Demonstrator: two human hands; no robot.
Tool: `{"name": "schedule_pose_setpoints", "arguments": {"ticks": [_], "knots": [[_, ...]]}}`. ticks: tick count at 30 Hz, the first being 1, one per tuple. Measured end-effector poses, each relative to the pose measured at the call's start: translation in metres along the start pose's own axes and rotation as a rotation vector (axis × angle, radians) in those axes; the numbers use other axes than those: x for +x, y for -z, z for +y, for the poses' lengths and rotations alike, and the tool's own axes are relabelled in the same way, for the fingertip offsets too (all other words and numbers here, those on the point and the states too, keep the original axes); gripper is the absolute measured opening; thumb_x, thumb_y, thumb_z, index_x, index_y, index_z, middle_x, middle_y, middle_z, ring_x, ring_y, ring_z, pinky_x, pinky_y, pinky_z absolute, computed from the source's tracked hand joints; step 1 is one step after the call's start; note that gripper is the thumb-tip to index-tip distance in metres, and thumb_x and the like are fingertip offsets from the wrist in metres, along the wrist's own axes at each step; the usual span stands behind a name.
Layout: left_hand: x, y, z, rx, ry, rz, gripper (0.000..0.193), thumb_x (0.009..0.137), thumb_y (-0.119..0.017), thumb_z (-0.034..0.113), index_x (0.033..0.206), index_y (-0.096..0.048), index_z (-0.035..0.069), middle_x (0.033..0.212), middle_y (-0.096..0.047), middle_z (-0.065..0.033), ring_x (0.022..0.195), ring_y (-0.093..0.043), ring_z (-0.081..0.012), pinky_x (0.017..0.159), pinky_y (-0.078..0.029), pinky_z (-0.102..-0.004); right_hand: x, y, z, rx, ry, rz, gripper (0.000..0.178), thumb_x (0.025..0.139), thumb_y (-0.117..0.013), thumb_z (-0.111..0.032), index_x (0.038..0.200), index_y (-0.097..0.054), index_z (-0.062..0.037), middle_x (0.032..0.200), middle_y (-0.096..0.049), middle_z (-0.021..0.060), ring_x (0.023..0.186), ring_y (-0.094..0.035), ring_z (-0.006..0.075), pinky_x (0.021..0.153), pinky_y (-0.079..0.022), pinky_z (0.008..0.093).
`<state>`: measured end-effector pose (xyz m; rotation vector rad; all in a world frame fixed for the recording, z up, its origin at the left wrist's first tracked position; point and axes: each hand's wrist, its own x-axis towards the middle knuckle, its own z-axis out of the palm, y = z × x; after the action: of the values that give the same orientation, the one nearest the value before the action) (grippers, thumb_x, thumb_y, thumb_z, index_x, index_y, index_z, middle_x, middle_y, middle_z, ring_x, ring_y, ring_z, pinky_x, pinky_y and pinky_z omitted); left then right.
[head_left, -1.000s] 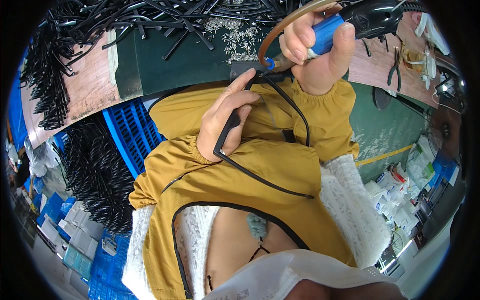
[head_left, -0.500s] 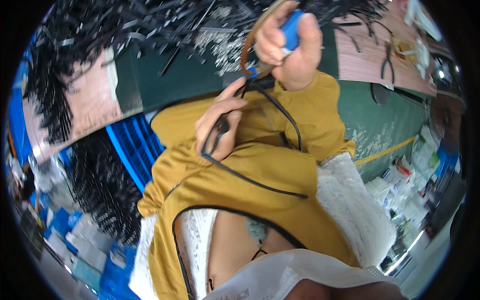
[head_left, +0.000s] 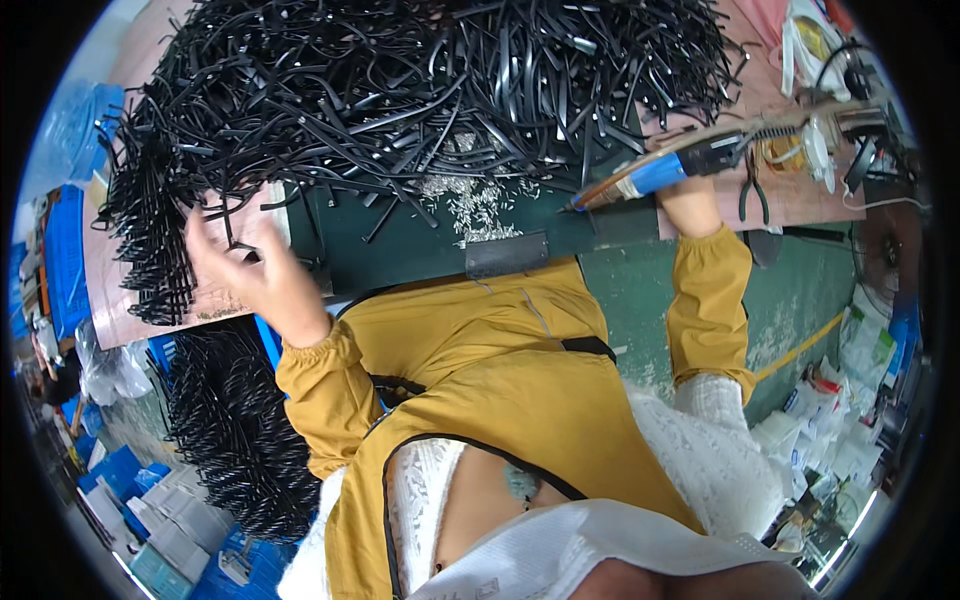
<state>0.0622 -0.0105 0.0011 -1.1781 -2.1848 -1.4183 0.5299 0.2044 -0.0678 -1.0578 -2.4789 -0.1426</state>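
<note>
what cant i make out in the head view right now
In the head view:
- Left hand: blurred, so any hold on the black strips is unclear.
- Right hand: fingers mostly hidden by the blue-handled tool.
- Strip pile's far side: cut off by the upper edge.
- Metal pieces: too small to count.

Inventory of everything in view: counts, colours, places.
Strips: many, black, heaped across table
Metal pins: many, silvery, on mat
Mat: one, dark green, on table
Block: one, dark, mat's near edge
Handheld tool: one, blue and black, mat's right
Pliers: one, dark, table's right
Table: one, pinkish, ahead
Lower heap: one, black, lower left
Packages: several, mostly white, lower right
Apron: one, mustard, on wearer
Left hand: one, bare, near left-side strips
Right hand: one, bare, mostly behind tool
</note>
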Motion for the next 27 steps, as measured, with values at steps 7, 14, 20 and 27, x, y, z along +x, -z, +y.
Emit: {"name": "schedule_pose_setpoints", "arguments": {"ticks": [7,14,20,27], "knots": [[0.148,-0.141,0.093,-0.178,-0.355,-0.488,0.045,0.097,-0.066,0.019,0.137,-0.059,0.000,0.129,-0.066,-0.0198,0.122,-0.061,-0.0323,0.104,-0.048,-0.0412,0.013,0.017,-0.024,0.133,-0.241,-0.145,0.024,0.084,-0.072,-0.010,0.106,-0.067,-0.0008,0.103,-0.067,0.0231,0.094,-0.064,0.0410,0.078,-0.051,0.0464],[0.189,-0.247,0.090,0.426,-0.670,-0.340,0.031,0.084,-0.066,0.011,0.114,-0.060,0.006,0.109,-0.059,-0.0180,0.108,-0.061,-0.0386,0.092,-0.050,-0.0505,0.006,0.026,-0.059,0.403,-0.341,0.080,0.034,0.099,-0.060,-0.008,0.133,-0.061,-0.0016,0.124,-0.067,0.0243,0.117,-0.066,0.0381,0.095,-0.053,0.0417],[0.224,-0.202,0.073,0.217,-0.659,-0.733,0.080,0.079,-0.085,0.023,0.145,-0.044,0.006,0.119,-0.068,-0.0242,0.112,-0.065,-0.0427,0.092,-0.053,-0.0480,-0.024,0.065,-0.130,1.255,-0.527,0.458,0.041,0.109,-0.045,-0.013,0.146,-0.052,0.0009,0.098,-0.067,0.0104,0.061,-0.047,0.0050,0.054,-0.038,0.0205],[0.227,-0.153,0.077,0.071,-0.985,-0.537,0.026,0.082,-0.070,0.004,0.108,-0.069,0.004,0.091,-0.067,-0.0220,0.087,-0.066,-0.0421,0.079,-0.053,-0.0462,0.011,0.026,-0.211,1.429,-0.286,-0.202,0.035,0.100,-0.050,0.006,0.132,-0.065,0.0042,0.100,-0.068,0.0073,0.060,-0.055,0.0073,0.053,-0.044,0.0233]]}}
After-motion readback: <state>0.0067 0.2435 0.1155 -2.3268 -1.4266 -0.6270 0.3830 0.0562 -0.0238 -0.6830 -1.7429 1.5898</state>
